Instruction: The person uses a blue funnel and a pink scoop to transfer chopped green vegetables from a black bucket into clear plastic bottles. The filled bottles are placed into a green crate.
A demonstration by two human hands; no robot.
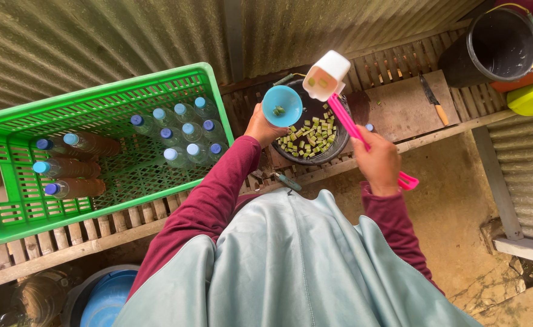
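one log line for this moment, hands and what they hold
left hand: holds blue plastic funnel | right hand: holds pink-handled white scoop | below: dark bowl of chopped green pieces

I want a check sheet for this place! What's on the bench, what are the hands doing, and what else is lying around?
Surface: slatted wooden bench with a wooden board on it.
Job's things: blue funnel with a few green pieces inside; white scoop with pink handle; dark bowl of chopped green pieces.
Clutter: knife on the board; green crate with blue-capped bottles, some upright, some lying down.
Hands: left hand holds the funnel; right hand grips the scoop's handle, tipped toward the funnel.
Cables: nothing seen.
Surroundings: corrugated metal wall, black bucket, blue tub below the bench.
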